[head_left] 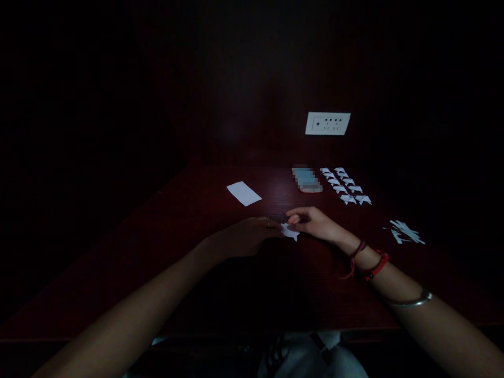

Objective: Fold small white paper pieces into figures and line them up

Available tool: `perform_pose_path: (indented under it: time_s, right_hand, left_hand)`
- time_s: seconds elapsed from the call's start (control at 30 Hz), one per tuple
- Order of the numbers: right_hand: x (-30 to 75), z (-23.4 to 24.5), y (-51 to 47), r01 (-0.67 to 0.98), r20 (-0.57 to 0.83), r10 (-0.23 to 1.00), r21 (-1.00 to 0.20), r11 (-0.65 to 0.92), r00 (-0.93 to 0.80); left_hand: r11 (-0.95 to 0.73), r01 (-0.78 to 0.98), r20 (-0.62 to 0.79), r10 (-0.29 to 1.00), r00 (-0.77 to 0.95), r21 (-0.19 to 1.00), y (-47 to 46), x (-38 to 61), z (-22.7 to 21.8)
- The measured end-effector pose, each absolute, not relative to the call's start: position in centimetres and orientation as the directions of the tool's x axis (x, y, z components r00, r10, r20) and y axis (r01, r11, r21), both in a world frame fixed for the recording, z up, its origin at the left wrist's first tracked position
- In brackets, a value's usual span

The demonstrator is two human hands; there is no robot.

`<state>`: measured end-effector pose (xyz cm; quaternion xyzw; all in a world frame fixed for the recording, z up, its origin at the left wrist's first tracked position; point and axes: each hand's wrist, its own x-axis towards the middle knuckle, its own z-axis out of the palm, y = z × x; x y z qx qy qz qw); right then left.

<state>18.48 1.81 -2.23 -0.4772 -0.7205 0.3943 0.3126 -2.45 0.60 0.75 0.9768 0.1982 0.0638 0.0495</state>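
While folded papers (348, 199) look done, the left hand (250, 235) and right hand (319, 224) touch a small paper (291, 232); I can't tell if fingers pinch; one sheet (244, 193) lies unfolded.

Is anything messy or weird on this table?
Only the pale strips at the right: they lie crisscrossed in a loose heap, while the folded papers beyond them sit in neat rows. Nothing looks spilled.

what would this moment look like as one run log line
left hand: touching small paper | right hand: touching same paper | white sheet: flat on table | folded pieces: two rows | strips: loose pile, right
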Motion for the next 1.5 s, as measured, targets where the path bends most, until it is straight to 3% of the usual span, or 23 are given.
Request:
perform_pose_path:
  time_s: [0.17,0.37,0.63,0.9,1.0,1.13,1.3,1.5]
  right_hand:
    - [18.1,-1.8,1.5,0.443,0.040,0.967,-0.884,0.151,-0.250]
    - [17.8,-0.6,0.7,0.199,-0.140,0.970,-0.975,-0.100,-0.198]
    - [17.8,-1.1,1.3,0.368,-0.051,0.993,-0.930,-0.008,-0.108]
    - [17.9,0.0,0.3,0.135,-0.179,0.956,-0.979,-0.151,-0.233]
    - [17.6,-0.4,0.5,0.119,-0.126,0.960,-0.988,-0.099,-0.250]
    - [17.6,-1.5,1.3,0.247,-0.003,0.974,-0.967,0.055,-0.228]
    - [18.4,-2.7,2.3,0.477,0.109,0.959,-0.849,0.227,-0.263]
    - [18.5,-2.3,1.9,0.572,0.256,0.910,-0.713,0.406,-0.326]
  left_hand:
    - [-0.901,0.422,0.101,0.431,0.897,0.096,0.6,-2.3,0.4]
    - [-0.919,0.393,0.087,0.395,0.915,0.034,0.8,-2.2,0.1]
    - [-0.913,0.408,0.061,0.409,0.911,0.025,0.4,-2.0,0.6]
    - [-0.909,0.418,0.080,0.416,0.906,0.000,0.3,-2.0,0.1]
    - [-0.909,0.416,0.075,0.415,0.907,-0.001,0.3,-2.0,0.1]
    - [-0.914,0.405,0.081,0.403,0.912,-0.002,0.2,-1.9,0.3]
    - [-0.917,0.399,0.093,0.396,0.913,-0.007,0.2,-1.9,0.1]
    - [-0.907,0.421,0.108,0.419,0.902,0.004,0.5,-2.0,-0.4]
